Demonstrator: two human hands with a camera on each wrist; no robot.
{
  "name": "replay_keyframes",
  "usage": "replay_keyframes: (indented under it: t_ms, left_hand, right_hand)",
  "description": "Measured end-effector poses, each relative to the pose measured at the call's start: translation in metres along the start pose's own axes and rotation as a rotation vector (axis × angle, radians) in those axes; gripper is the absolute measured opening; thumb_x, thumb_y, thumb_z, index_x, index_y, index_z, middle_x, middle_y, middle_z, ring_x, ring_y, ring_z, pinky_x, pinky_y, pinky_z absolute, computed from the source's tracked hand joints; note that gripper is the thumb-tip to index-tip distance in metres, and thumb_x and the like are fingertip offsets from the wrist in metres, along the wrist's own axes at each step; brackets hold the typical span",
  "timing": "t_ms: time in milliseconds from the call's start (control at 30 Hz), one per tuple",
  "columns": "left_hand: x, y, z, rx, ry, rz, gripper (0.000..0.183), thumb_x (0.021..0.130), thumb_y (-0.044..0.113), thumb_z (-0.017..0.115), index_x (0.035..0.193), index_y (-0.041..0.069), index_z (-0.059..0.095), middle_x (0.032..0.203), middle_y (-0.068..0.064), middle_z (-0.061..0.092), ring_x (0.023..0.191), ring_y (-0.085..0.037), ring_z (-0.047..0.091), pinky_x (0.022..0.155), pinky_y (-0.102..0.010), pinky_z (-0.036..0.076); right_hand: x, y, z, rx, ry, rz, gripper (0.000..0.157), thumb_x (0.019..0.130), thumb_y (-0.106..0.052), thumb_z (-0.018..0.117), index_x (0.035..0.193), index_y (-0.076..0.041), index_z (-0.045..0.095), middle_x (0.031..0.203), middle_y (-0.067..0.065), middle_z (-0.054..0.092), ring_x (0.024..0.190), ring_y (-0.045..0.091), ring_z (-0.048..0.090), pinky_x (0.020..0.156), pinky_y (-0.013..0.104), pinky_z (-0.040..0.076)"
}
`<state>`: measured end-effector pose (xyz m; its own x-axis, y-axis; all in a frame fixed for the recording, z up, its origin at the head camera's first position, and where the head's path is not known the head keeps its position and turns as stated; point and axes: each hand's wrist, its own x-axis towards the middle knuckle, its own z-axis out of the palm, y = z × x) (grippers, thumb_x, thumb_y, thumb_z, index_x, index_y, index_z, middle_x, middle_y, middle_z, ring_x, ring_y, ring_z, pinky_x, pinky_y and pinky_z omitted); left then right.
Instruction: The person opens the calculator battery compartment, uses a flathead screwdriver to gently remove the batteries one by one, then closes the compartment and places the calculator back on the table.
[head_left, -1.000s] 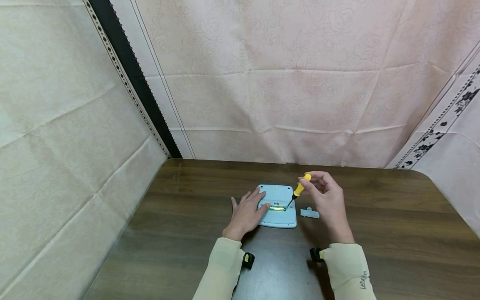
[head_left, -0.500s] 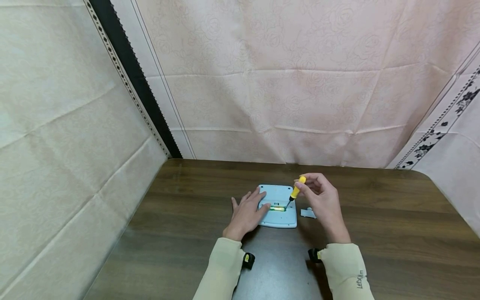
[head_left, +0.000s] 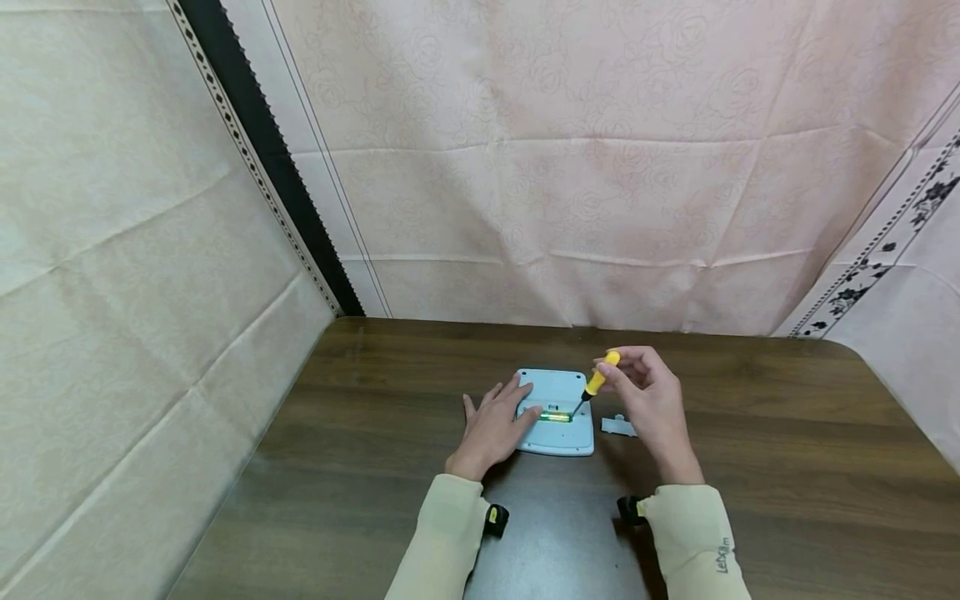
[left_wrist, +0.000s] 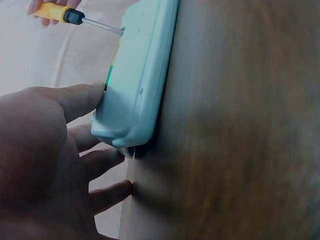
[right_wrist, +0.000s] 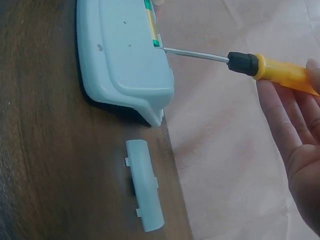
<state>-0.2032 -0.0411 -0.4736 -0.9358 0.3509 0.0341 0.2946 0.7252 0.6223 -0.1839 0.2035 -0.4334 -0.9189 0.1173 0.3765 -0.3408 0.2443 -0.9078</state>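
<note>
A light-blue plastic device (head_left: 555,433) lies on the table, its battery compartment uncovered. In that slot sits a green and gold battery (head_left: 555,417). My left hand (head_left: 497,427) rests on the device's left side with fingers spread, the thumb beside the battery. My right hand (head_left: 654,402) pinches the yellow handle of a screwdriver (head_left: 596,382) between thumb and fingers. The screwdriver is tilted; in the right wrist view its metal shaft (right_wrist: 195,54) reaches the battery's end at the slot's edge. A loose light-blue battery cover (right_wrist: 145,185) lies on the table to the right of the device.
The brown wooden table (head_left: 390,467) has its far edge just beyond the device. Pale patterned cloth (head_left: 600,167) hangs behind it, and more cloth (head_left: 150,333) hangs on the left. Each wrist carries a small black camera (head_left: 497,520).
The right hand and screwdriver handle shifted slightly left and then back a little to the right, with the tip staying at the slot's right end. The left hand and device stay still.
</note>
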Motion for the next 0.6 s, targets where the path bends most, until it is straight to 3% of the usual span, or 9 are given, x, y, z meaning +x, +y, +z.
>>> replay_keyframes:
  t_ms: [367, 600]
  left_hand:
    - [-0.002, 0.000, 0.000, -0.022, -0.017, -0.002, 0.057, 0.112, 0.046, 0.050, 0.161, 0.017, 0.049, 0.172, -0.006, 0.032, 0.158, -0.038, 0.027, 0.118, -0.078, -0.002]
    - [-0.001, -0.002, 0.000, -0.026, -0.016, -0.001, 0.057, 0.112, 0.045, 0.050, 0.162, 0.017, 0.048, 0.172, -0.006, 0.031, 0.158, -0.038, 0.026, 0.118, -0.077, -0.004]
  right_hand:
    - [-0.002, 0.012, -0.007, 0.111, 0.035, 0.041, 0.034, 0.103, -0.012, 0.073, 0.129, 0.005, 0.058, 0.121, 0.020, 0.074, 0.097, 0.014, 0.076, 0.085, 0.039, 0.061]
    - [-0.002, 0.016, -0.009, 0.208, 0.052, 0.077, 0.038, 0.103, -0.011, 0.072, 0.130, 0.010, 0.055, 0.117, 0.012, 0.076, 0.098, 0.014, 0.076, 0.084, 0.037, 0.061]
